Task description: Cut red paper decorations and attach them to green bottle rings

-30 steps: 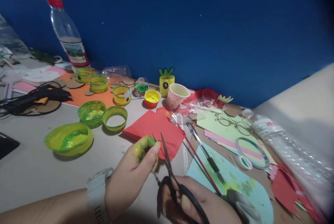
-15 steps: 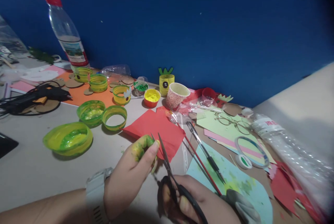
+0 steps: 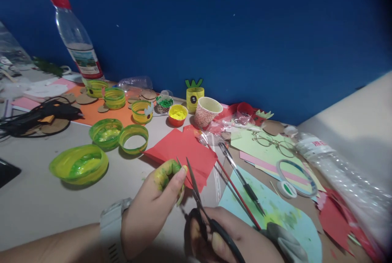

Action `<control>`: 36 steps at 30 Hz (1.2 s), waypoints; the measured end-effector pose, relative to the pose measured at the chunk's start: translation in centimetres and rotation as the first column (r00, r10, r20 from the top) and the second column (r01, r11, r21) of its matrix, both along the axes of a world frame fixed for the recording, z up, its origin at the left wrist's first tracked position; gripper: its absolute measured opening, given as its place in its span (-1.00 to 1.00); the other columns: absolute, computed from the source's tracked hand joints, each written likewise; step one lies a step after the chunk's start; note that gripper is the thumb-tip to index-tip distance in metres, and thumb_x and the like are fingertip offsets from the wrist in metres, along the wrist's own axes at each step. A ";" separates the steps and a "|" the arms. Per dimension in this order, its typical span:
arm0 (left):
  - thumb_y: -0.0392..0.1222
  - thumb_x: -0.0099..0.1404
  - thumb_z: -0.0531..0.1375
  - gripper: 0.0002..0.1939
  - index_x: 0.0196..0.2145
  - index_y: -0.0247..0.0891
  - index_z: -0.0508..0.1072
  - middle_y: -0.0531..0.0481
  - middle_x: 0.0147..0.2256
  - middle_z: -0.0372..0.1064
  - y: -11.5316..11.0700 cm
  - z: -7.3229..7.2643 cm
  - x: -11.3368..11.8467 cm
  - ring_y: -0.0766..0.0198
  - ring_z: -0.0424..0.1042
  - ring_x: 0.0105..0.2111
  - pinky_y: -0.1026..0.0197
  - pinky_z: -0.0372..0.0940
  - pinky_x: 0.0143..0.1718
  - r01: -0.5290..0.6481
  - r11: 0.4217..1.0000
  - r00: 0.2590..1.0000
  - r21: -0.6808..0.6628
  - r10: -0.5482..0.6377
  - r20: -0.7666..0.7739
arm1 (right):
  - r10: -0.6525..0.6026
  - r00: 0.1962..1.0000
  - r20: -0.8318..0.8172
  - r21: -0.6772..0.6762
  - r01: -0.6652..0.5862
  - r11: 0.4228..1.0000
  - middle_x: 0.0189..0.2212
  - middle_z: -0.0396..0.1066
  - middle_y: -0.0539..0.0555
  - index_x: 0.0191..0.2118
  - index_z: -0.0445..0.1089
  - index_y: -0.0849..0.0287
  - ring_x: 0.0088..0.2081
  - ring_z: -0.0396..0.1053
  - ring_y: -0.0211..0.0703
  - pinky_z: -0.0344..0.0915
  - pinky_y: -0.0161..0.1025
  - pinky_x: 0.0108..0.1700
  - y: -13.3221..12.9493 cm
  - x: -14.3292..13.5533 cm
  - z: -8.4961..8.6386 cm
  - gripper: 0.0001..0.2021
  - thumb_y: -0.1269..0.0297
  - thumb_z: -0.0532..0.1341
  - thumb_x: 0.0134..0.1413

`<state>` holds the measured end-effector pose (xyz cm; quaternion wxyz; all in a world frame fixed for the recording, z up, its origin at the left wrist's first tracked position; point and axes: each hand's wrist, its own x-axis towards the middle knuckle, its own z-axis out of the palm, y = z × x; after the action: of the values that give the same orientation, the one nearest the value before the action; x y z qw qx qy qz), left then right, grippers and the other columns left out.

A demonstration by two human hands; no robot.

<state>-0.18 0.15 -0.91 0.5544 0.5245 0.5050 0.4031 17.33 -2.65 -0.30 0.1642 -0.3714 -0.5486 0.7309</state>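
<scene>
My right hand (image 3: 226, 234) grips black-handled scissors (image 3: 196, 197), whose blades point away from me and stand a little apart. Close to the blade tips is my left hand (image 3: 159, 197), with thumb and fingers pinched together and green and yellow paint on the fingers. What they pinch is hidden or too small to make out. Beyond both hands lies red paper (image 3: 183, 154) on the table. To its left stand a green-and-yellow painted ring (image 3: 134, 150) and painted bottle-bottom cups, among them a wide one (image 3: 58, 167).
A capped bottle (image 3: 80, 50) stands at back left near a glue gun (image 3: 58, 110). A paper cup (image 3: 208, 112) and a yellow paint pot (image 3: 177, 115) stand by the blue wall. A pen (image 3: 241, 177), a red stick (image 3: 232, 185), eyeglasses (image 3: 272, 142) and a plastic bottle (image 3: 343, 177) lie right.
The scissor blades look slightly wider apart at their tips. Both hands keep nearly the same place, and the view has shifted very slightly.
</scene>
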 end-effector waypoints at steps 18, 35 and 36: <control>-0.03 0.37 0.06 -0.71 -0.46 -0.20 0.31 0.12 -0.57 0.17 0.0 -0.2 -0.1 0.33 0.18 -0.54 0.32 0.18 -0.51 -0.017 0.999 1.000 -0.031 0.017 -0.010 | -0.064 0.998 0.023 -0.116 0.067 0.991 -0.62 0.10 -0.10 -0.43 0.22 0.24 -0.62 -0.02 -0.43 -0.10 -0.42 -0.62 -0.2 -0.3 0.0 -0.35 -0.41 0.14 -0.11; -0.03 0.30 0.09 -0.70 -0.54 -0.17 0.23 0.11 -0.60 0.14 0.0 0.9 0.1 0.33 0.15 -0.60 0.32 0.19 -0.58 -0.025 0.999 0.997 -0.045 0.028 0.068 | -0.065 0.992 -0.104 -0.125 0.052 0.991 -0.63 0.11 -0.11 -0.40 0.25 0.27 -0.67 0.00 -0.45 -0.09 -0.46 -0.67 0.1 0.1 -1.4 -0.38 -0.34 0.12 0.00; -0.03 0.31 0.08 -0.70 -0.54 -0.17 0.23 0.10 -0.60 0.15 0.0 0.8 0.1 0.33 0.16 -0.59 0.32 0.19 -0.57 -0.025 0.998 0.998 -0.049 0.028 0.060 | -0.060 0.992 -0.107 -0.127 0.046 0.991 -0.64 0.12 -0.11 -0.39 0.25 0.27 -0.67 0.00 -0.45 -0.09 -0.46 -0.67 0.1 0.1 -1.4 -0.38 -0.34 0.12 0.00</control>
<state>-0.08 0.16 -0.15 0.5767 0.4916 0.5044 0.4139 17.47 -2.54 -1.74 0.1904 -0.3543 -0.4820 0.7784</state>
